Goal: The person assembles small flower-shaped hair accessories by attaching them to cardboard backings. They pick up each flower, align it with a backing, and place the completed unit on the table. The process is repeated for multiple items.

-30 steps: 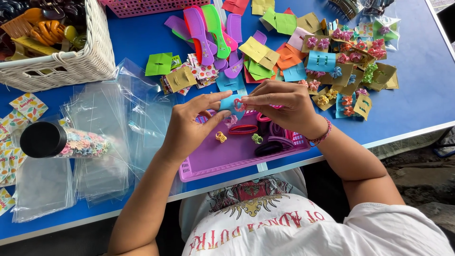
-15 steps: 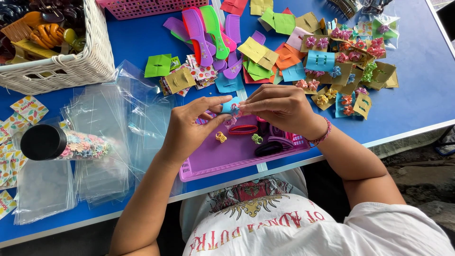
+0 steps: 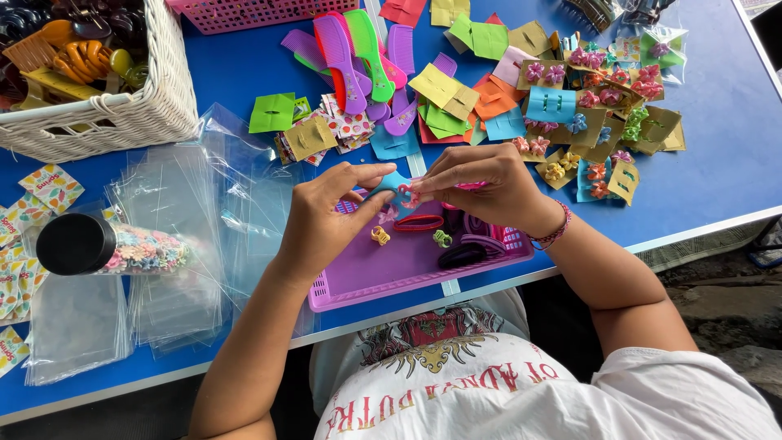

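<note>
Head view, only cam. We log both hands over the purple tray point(image 3: 358, 281), at the near edge of the blue table point(image 3: 717, 175).

Change vs. 1 s and 0.5 s back: the hands sit in nearly the same spot; the blue card point(image 3: 397, 187) has turned slightly between the fingers, and the tube rolled a bit. Our read: the clip-to-card fitting is in mid-step, not finished.

Left hand point(image 3: 326, 216): fingers curled, thumb and forefinger pinched on the card's left end; palm otherwise empty.
Right hand point(image 3: 481, 183): closed down, fingertips pressing a small pink clip point(image 3: 415, 198) against the card's right end. Clip mostly hidden, so shape is approx. only.

Counts:
- Tray, below the hands: 1 yellow clip point(image 3: 380, 236), 1 green clip point(image 3: 442, 239), 1 red hair band point(image 3: 419, 222), dark bands under the right wrist, prob. 2–3, overlapping.
- Beyond the fingertips: combs point(image 3: 350, 57), abt 6–7, pink/purple/green.
- Beyond and right of the right hand: carded clips point(image 3: 595, 122), a pile, 15+; can't separate.
- Left of the left hand: clear bags point(image 3: 175, 236), a stack, uncounted; 1 black-capped tube point(image 3: 106, 247) of small clips.
- Far left: 1 white wicker basket point(image 3: 122, 122). 1 pink basket point(image 3: 261, 12) at the top edge.
</note>
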